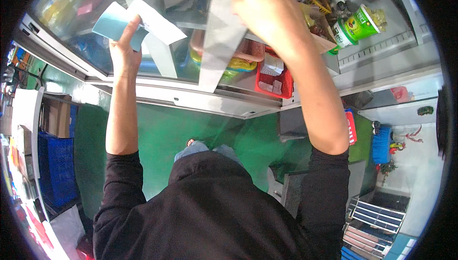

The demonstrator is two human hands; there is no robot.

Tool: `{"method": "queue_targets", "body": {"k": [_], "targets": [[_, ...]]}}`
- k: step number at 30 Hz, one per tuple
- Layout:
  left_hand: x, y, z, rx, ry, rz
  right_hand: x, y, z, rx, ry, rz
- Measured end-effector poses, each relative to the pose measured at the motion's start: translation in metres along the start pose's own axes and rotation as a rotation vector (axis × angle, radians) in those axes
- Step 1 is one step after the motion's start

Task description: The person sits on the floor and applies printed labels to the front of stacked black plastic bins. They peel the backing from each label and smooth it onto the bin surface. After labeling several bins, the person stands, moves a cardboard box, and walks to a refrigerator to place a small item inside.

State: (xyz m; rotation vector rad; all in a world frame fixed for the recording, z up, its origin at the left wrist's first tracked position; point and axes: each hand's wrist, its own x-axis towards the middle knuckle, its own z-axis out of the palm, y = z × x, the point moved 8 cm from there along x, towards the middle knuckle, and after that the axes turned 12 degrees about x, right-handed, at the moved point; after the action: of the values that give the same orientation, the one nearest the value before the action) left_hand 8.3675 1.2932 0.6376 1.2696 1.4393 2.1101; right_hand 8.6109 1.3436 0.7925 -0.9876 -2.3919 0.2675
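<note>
My left hand [125, 50] is closed on a thin booklet [110, 21] with a pale blue-green cover, its thumb pressed across the cover. White leaves of the booklet fan out to the right, in front of the cabinet's glass. Up at the top, my right hand [261, 7] is curled beside the grey upright frame of a sliding cabinet door [222, 36]. A bit of something dark shows by its fingertips; whether they grip that or the frame is not clear. Right of the door frame, the cabinet shelves are exposed.
On the shelves are a red basket [263, 84] with papers, green tubs [355, 26] and a cardboard box [320, 38]. Blue crates [55, 164] stand at the left, a white rack [377, 217] at lower right. Green floor [162, 126] lies below the cabinet.
</note>
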Motion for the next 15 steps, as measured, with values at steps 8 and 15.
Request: {"method": "queue_targets", "body": {"k": [8,15], "targets": [[-0.010,-0.028,-0.036,-0.305,0.159,-0.288,-0.022,-0.057,0.027,-0.024,0.049,-0.285],[-0.154,-0.015,0.013,0.156,-0.352,-0.468,-0.136,0.131,0.076,0.340,-0.335,0.285]]}}
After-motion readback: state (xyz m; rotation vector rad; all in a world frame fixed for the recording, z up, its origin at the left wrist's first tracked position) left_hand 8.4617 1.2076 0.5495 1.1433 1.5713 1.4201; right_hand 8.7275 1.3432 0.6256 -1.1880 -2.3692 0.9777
